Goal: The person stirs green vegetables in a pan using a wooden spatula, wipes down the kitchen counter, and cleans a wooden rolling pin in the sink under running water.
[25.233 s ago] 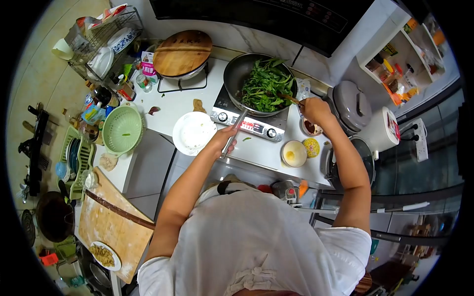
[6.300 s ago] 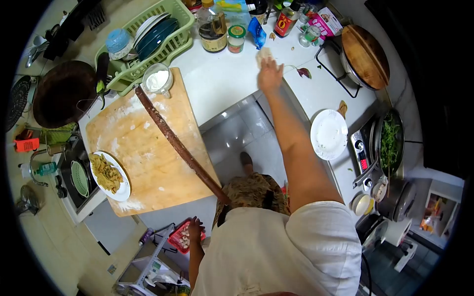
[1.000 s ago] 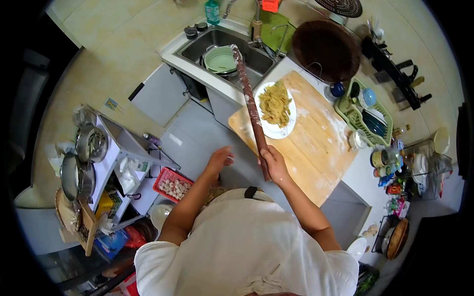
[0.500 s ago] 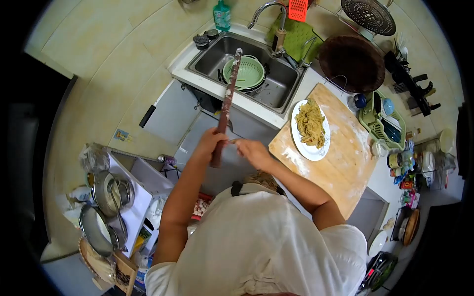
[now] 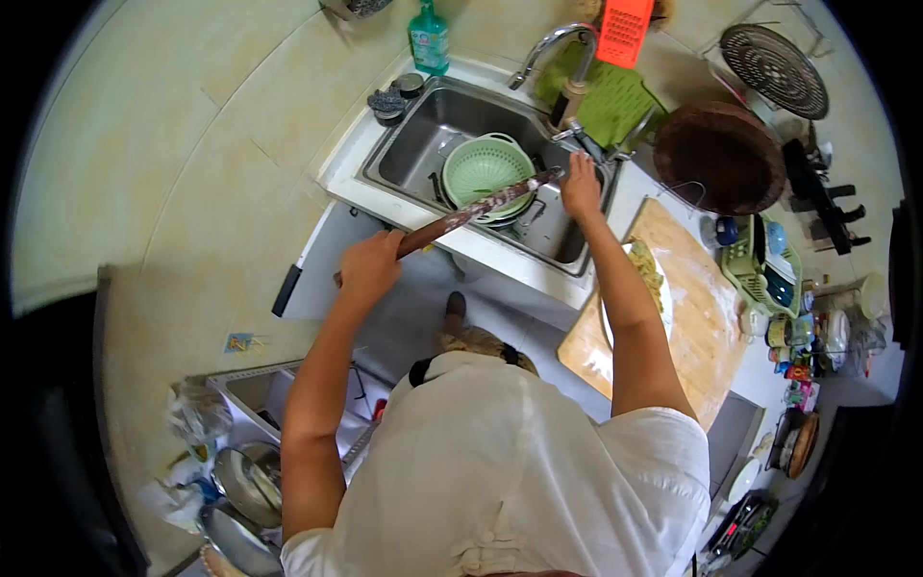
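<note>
A dark brown rolling pin (image 5: 460,217), dusted with white flour, slants up to the right across the sink's front edge. My left hand (image 5: 370,266) is closed around its lower end. The far end of the pin lies over the sink (image 5: 437,111), close to my right hand (image 5: 580,186). That hand is at the sink's right side with fingers stretched toward the base of the tap (image 5: 567,103); whether they touch it I cannot make out. Beneath the pin, a light green colander (image 5: 481,165) sits in the basin on other dishes.
On the right, my forearm partly covers a white plate (image 5: 663,288) of yellowish food on a floured wooden board (image 5: 707,332). A green soap bottle (image 5: 429,40) stands behind the sink. A cabinet door (image 5: 332,255) hangs open below it. Pots (image 5: 252,481) are at lower left.
The rolling pin has tilted from nearly upright to a slant over the sink. My left hand moved left with it, and my right hand went up and right to the tap.
</note>
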Tool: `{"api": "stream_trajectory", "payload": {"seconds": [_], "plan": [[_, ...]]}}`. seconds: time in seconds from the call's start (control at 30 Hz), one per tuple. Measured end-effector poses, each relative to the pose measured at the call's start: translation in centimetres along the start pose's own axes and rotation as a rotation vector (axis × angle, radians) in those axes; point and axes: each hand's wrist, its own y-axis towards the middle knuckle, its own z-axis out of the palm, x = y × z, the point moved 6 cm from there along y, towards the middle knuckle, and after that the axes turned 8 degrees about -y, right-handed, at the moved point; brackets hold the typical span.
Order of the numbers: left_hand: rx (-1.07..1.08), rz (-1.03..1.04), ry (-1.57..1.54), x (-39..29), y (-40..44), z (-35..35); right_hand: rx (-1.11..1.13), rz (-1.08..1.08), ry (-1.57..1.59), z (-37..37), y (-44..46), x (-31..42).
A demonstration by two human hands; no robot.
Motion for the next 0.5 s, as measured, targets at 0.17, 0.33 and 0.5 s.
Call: {"api": "stream_trajectory", "payload": {"seconds": [0.17,0.33,0.5], "plan": [[0.104,0.145,0.048,2.5,9.0,1.8,0.142,-0.002,-0.226,4.7,7.3,-0.4],[0.097,0.24,-0.009,3.0,15.5,3.8,0.231,-0.075,-0.214,9.0,8.3,-0.1],[0.154,0.291,-0.024,4.2,19.9,7.0,0.412,-0.06,-0.56,10.3,8.3,-0.9]]}}
